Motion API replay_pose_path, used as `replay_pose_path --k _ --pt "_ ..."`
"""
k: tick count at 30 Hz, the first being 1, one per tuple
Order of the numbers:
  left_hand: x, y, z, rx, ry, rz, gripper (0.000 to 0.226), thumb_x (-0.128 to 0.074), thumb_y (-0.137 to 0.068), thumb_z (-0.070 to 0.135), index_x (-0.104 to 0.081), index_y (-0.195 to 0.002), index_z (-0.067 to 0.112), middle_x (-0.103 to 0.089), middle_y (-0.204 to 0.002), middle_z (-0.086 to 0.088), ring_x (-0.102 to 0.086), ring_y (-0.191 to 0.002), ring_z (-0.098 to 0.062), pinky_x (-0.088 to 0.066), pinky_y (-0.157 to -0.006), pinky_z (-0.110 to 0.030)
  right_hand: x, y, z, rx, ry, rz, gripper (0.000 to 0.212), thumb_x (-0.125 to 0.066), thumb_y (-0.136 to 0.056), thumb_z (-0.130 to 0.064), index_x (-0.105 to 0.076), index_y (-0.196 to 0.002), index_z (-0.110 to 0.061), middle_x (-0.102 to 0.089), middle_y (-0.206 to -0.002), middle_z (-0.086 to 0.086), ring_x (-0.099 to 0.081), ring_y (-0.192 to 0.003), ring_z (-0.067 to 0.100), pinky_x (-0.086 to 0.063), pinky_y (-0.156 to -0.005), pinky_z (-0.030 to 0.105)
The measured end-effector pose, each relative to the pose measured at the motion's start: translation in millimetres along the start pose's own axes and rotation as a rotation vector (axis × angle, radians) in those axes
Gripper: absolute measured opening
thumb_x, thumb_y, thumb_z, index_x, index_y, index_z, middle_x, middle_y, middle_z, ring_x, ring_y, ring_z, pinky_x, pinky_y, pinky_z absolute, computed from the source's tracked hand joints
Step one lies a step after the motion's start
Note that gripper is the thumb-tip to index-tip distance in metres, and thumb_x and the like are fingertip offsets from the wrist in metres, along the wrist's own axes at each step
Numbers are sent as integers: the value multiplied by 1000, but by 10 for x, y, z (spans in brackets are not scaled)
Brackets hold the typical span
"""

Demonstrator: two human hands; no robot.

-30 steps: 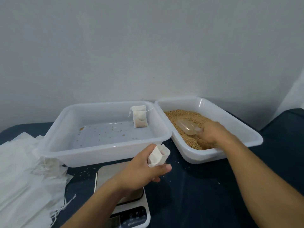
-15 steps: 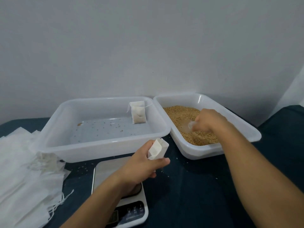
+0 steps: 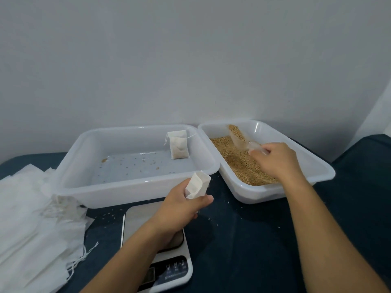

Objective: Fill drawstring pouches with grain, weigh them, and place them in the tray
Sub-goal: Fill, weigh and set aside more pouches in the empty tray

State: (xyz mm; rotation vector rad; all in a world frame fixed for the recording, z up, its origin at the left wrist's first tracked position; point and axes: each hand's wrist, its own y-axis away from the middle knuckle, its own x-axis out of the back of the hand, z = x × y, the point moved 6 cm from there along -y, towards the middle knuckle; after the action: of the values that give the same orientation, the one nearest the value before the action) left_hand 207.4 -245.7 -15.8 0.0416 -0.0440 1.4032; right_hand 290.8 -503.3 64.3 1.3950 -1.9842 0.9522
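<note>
Clear plastic scoop (image 3: pixel 239 137), loaded with grain, is gripped by the right hand (image 3: pixel 275 160) over the grain tray (image 3: pixel 317 163); its long axis points away; the open-mouthed pouch (image 3: pixel 197 185), pinched upright by the left hand (image 3: pixel 182 208), waits down-left, above the scale (image 3: pixel 160 269).

scale (image 3: pixel 148 220) before tray (image 3: pixel 135 187); grain bin (image 3: pixel 313 172) right

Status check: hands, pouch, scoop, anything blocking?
Left hand holds open pouch above scale. Right hand grips scoop, loaded, over grain tray. Path clear.
</note>
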Motion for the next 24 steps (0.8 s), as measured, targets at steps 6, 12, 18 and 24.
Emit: replay_pose_path --k 6,12,18,24 --pt "164 48 8 -19 -63 60 21 -76 -90 23 -66 -108 25 -66 -91 0 -58 -70 0 -50 -64 -20 262 287 -197 146 -219 -87 23 -76 -76 -67 -77 -87 -47 -71 -75 -9 -53 -55 -2 -46 -60 28" --pt "387 29 -36 -36 -156 184 21 -78 -88 26 -64 -103 29 -71 -95 4 -65 -86 -13 -51 -72 -21 423 660 -539 244 -48 -502 32 -83 -60 -62 -78 -91 -55 -77 -90 -21 -69 -84 -4 -49 -76 22" --pt "428 26 -94 -26 -219 188 22 -77 -88 31 -60 -101 37 -66 -91 20 -63 -81 3 -47 -67 -18 553 730 -761 259 107 -562 33 -79 -56 -68 -76 -88 -60 -75 -84 -22 -65 -78 -6 -46 -71 23" --pt "427 39 -93 -71 -319 190 24 -78 -86 28 -58 -98 34 -63 -88 27 -59 -78 9 -44 -59 -7 560 756 -969 323 254 -590 23 -84 -67 -60 -74 -88 -61 -73 -82 -26 -64 -77 -5 -50 -69 26"
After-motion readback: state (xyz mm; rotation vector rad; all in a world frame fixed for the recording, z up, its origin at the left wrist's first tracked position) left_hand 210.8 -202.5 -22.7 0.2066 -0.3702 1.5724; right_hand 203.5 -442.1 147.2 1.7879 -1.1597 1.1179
